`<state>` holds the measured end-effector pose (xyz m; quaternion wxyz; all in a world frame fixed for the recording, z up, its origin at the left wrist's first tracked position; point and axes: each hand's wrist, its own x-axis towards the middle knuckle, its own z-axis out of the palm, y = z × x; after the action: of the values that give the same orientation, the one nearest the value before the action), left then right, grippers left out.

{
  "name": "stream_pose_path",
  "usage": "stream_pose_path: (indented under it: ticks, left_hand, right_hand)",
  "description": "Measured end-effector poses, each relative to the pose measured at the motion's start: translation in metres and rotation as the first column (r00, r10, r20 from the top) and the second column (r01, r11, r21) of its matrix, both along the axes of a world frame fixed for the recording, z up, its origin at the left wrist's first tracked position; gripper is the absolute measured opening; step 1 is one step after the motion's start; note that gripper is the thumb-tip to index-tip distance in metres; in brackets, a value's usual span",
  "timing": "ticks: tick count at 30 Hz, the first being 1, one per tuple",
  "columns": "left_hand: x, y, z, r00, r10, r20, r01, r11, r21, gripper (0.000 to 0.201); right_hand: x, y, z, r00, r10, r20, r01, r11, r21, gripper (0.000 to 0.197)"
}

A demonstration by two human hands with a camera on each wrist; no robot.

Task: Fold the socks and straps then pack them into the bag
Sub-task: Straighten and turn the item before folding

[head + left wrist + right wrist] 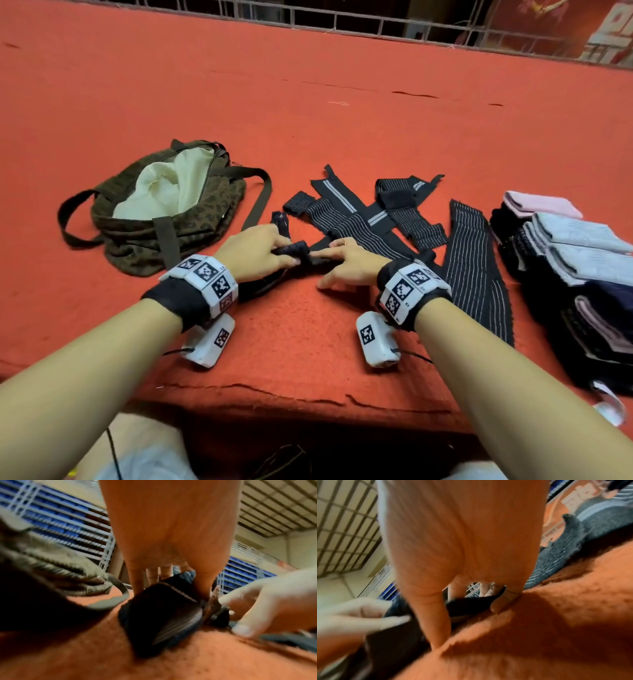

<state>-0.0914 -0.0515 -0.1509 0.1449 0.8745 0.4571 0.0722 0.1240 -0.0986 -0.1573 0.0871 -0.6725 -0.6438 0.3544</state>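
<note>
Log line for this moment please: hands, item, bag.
left hand: grips black strap | right hand: presses strap flat | bag: open, nothing packed visible | socks: stacked right

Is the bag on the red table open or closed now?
Open. The bag lies with its mouth gaping, and the pale lining inside shows.

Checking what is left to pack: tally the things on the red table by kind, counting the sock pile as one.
Bag: 1
Strap being folded, gripped by the left hand and pressed by the right hand: 1
Loose straps: 4, as far as the overlap shows
Sock pile: 1, socks not countable
Total: 7
</note>
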Motion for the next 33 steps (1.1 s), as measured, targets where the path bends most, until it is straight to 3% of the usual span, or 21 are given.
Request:
stream_pose_path:
  ticks: [3,5,6,10,12,15,17,19,21,23,26,28,30,33]
  left_hand:
    - [0.001,0.002,0.001,0.973,0.148,0.179,-0.134,0.987,-0.089,0.035]
    - [0.004,0.003,0.001,0.917,0.27,0.294,-0.229,0.959,-0.166,0.026]
    - [0.005,0.005,0.001,0.885,0.327,0.331,-0.272,0.941,-0.201,0.022]
    - [0.012,0.008,0.002,0.804,0.474,0.358,-0.392,0.877,-0.279,0.022]
    - [0.016,0.009,0.003,0.83,0.44,0.342,-0.363,0.892,-0.269,0.025]
    - [0.016,0.003,0.001,0.912,0.216,0.35,-0.17,0.973,-0.157,0.014]
    - [0.012,-0.003,-0.001,0.945,0.02,0.325,0.005,0.997,-0.077,0.035]
    - [0.011,-0.008,0.004,0.951,-0.075,0.3,0.104,0.991,-0.081,0.04]
    - [0.014,-0.012,0.006,0.948,-0.062,0.312,0.085,0.995,-0.061,0.027]
    - [0.014,-0.013,0.005,0.92,0.045,0.389,-0.031,0.999,-0.043,0.015]
    - [0.014,-0.011,-0.002,0.833,0.212,0.511,-0.175,0.977,-0.12,0.016]
    - [0.019,-0.014,-0.006,0.8,0.26,0.54,-0.2,0.965,-0.168,0.018]
    - [0.025,-0.018,-0.007,0.791,0.27,0.549,-0.2,0.962,-0.185,0.017]
    - [0.025,-0.019,-0.008,0.794,0.279,0.54,-0.205,0.959,-0.193,0.018]
  right_hand:
    - [-0.007,-0.006,0.001,0.997,0.003,-0.076,0.01,0.985,0.172,0.012]
    - [-0.006,-0.001,0.001,0.993,-0.005,-0.114,0.032,0.973,0.229,0.049]
    - [-0.005,-0.002,0.002,0.996,-0.005,-0.091,0.026,0.973,0.23,0.054]
    - [-0.011,-0.015,0.006,0.998,0.044,0.045,-0.054,0.964,0.261,0.05]
    - [-0.013,-0.023,0.006,0.994,0.05,0.093,-0.076,0.953,0.292,0.047]
    - [-0.009,-0.029,0.011,0.985,0.05,0.167,-0.106,0.933,0.344,0.037]
    - [-0.007,-0.031,0.014,0.984,-0.023,0.175,-0.054,0.904,0.423,0.021]
    - [-0.008,-0.034,0.018,0.983,-0.106,0.15,0.015,0.858,0.513,0.017]
    - [-0.012,-0.038,0.021,0.973,-0.173,0.15,0.05,0.799,0.599,0.015]
    - [-0.017,-0.043,0.023,0.965,-0.209,0.157,0.052,0.743,0.667,0.014]
    - [-0.022,-0.048,0.025,0.97,-0.161,0.185,0.014,0.789,0.614,0.041]
    - [-0.024,-0.047,0.025,0.945,-0.106,0.308,-0.093,0.817,0.569,0.055]
    - [-0.022,-0.044,0.025,0.932,-0.077,0.355,-0.141,0.823,0.55,0.047]
    - [-0.012,-0.04,0.022,0.966,-0.032,0.256,-0.108,0.849,0.516,0.032]
